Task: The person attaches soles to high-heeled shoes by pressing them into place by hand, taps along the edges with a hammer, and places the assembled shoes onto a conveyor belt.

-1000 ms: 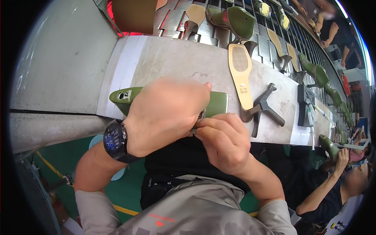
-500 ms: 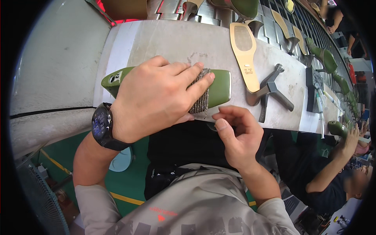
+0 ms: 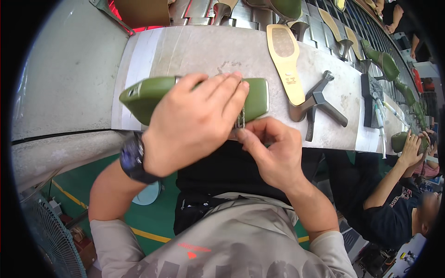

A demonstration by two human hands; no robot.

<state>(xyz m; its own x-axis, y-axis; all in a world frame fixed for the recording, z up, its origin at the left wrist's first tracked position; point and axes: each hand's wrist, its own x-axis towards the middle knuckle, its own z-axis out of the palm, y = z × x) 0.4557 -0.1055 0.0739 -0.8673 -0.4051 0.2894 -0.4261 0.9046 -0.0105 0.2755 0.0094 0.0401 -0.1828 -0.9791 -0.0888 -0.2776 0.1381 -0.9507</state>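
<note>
A green shoe last (image 3: 257, 98) lies along the near edge of the bench, its squared toe to the right. My left hand (image 3: 197, 111) spans its middle and grips it, fingers pressed over a dark beaded strap (image 3: 241, 118). Most of that strap is hidden under the fingers. At the strap's near end, my right hand (image 3: 280, 150) is closed, thumb and forefinger pinched on its edge below the last. The exact spot of the pinch is partly covered.
Right of the last lie a tan insole (image 3: 283, 58) and a grey three-armed metal stand (image 3: 317, 99). Farther right are a black block (image 3: 369, 99) and syringes (image 3: 380, 125). Heeled shoe parts line a conveyor (image 3: 259, 23) behind. A co-worker's hands (image 3: 410, 150) hold another green last.
My right hand has come left and up to the strap and closed there. The last has turned slightly under my left hand, which has shifted with it.
</note>
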